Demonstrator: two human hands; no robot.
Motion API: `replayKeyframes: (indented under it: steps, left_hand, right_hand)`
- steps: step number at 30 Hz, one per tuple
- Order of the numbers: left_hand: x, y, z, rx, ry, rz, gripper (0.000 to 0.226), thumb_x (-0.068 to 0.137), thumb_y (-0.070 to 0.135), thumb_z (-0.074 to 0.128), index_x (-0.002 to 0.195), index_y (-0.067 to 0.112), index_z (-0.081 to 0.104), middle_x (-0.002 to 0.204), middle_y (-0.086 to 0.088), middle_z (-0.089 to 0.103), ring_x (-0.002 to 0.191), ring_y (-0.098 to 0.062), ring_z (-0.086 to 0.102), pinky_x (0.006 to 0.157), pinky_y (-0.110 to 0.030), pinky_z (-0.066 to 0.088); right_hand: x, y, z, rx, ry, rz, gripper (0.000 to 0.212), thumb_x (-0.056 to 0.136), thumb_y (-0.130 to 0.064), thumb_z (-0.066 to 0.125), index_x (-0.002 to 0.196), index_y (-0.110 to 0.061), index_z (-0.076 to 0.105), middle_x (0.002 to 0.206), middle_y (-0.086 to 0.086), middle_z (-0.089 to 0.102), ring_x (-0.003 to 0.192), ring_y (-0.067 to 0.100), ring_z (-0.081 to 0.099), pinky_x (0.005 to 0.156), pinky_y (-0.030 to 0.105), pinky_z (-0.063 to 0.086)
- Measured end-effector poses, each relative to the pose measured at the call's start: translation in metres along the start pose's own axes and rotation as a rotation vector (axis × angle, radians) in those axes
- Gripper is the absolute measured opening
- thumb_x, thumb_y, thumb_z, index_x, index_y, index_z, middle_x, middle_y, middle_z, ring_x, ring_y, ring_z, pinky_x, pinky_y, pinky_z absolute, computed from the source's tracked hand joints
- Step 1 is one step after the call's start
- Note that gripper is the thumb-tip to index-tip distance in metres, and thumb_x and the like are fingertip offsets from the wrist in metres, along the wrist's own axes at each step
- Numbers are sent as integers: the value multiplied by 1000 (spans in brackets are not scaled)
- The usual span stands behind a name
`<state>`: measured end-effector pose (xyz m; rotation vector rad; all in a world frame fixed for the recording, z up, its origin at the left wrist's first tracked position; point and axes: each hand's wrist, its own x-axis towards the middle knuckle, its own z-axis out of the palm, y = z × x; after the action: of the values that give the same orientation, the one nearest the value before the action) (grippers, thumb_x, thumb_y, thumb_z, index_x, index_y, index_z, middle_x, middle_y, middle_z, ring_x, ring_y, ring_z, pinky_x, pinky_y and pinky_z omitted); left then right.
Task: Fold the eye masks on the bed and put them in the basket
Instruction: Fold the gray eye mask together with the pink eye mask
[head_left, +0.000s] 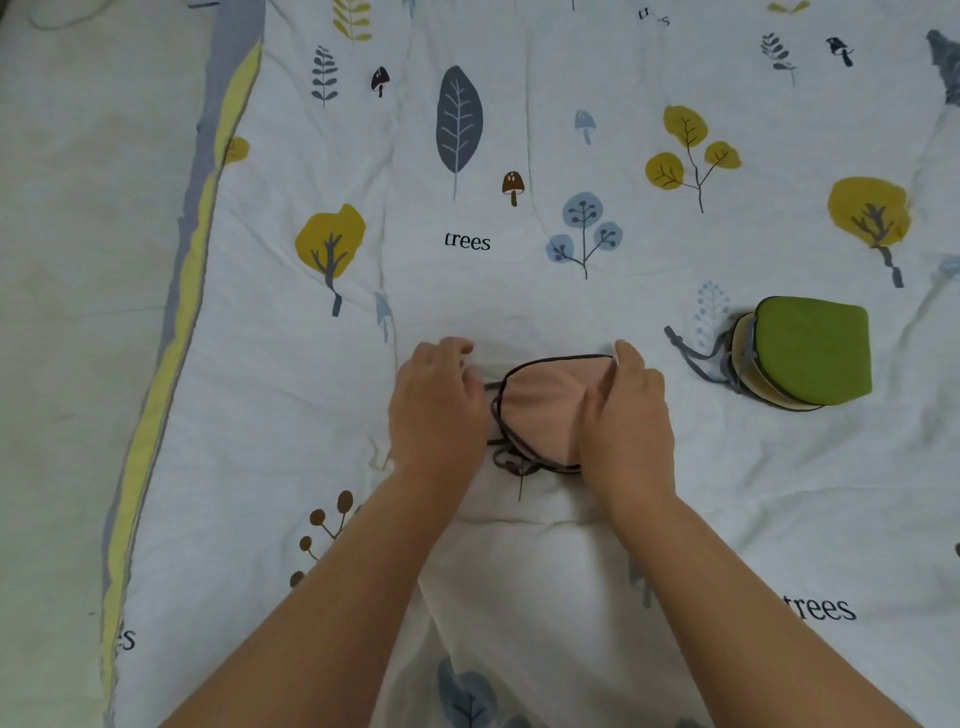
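Note:
A pink eye mask (540, 405) with dark brown trim lies on the quilt in the middle of the view, its brown strap bunched at its lower left. My right hand (626, 415) pinches the mask's right end. My left hand (439, 410) rests over the mask's left end and strap, with its fingers curled; what it grips is hidden. To the right lies a green eye mask (813, 351), folded in half, with a yellowish underside and a grey strap trailing to its left. No basket is in view.
A white quilt (571, 260) printed with trees, leaves and mushrooms covers the bed. Its yellow and grey border (171, 353) runs down the left side, with a pale sheet (67, 312) beyond it.

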<state>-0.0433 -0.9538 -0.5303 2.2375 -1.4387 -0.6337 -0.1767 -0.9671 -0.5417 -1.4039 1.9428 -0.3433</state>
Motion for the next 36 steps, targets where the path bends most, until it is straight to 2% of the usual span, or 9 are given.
replayKeyframes:
  steps: [5,9,14,18,22,26,29,32,36]
  left_hand:
    - [-14,4,40,334,-135,372,49,86,34,35,123,13,59,130,-10,62,120,-28,59,94,-48,49]
    - [-10,-15,59,469,-220,385,53,84,37,36,129,15,54,134,-6,59,123,-25,57,97,-53,45]
    - [-9,-14,63,453,-280,349,58,87,40,29,139,16,40,147,-5,44,136,-25,40,111,-50,25]
    - [-6,-4,55,371,-376,282,60,92,41,19,148,21,14,160,-1,11,148,-19,7,120,-42,2]
    - [-5,14,35,309,-243,92,54,89,38,26,134,12,40,136,-11,45,126,-30,39,102,-41,33]
    - [-5,24,29,333,-315,-95,37,96,31,31,120,7,46,124,-15,51,116,-32,45,95,-43,36]
    - [-4,29,32,269,-357,-123,35,97,29,30,117,5,44,122,-17,55,113,-35,51,96,-44,38]
    - [-5,34,32,168,-363,-138,31,97,28,31,112,4,43,116,-19,60,106,-37,56,92,-44,42]
    - [-10,48,30,20,-384,-117,19,96,26,34,94,8,38,107,-19,61,100,-36,56,83,-41,41]
  right_hand:
    - [-5,18,12,-389,20,-351,57,93,-32,25,146,-9,29,154,15,29,141,33,29,108,50,35]
    - [5,37,13,-540,-186,-267,58,99,-42,18,149,-24,-7,159,-8,-13,147,15,-14,119,46,-3]
    - [9,35,15,-549,-224,-236,58,99,-41,14,148,-25,-12,158,-11,-19,145,14,-19,118,47,-10]
    - [8,31,8,-522,-246,-251,58,99,-42,17,149,-25,-7,159,-8,-14,147,17,-14,119,48,-3]
    - [8,19,-11,-341,-104,-242,55,97,-34,35,148,-18,20,152,9,28,138,26,28,110,42,27]
    - [12,10,-18,-98,-113,-12,46,96,-33,38,137,-11,35,130,15,45,120,34,46,96,42,38]
    - [15,10,-16,-56,-173,36,30,96,-33,35,105,-6,45,103,13,57,93,33,54,77,38,39]
    - [14,13,-19,11,-179,40,24,96,-33,36,88,-10,36,71,0,46,77,27,47,67,34,34]
    - [13,22,-34,91,-131,56,26,94,-34,39,77,-14,34,67,-1,42,73,26,44,63,33,32]
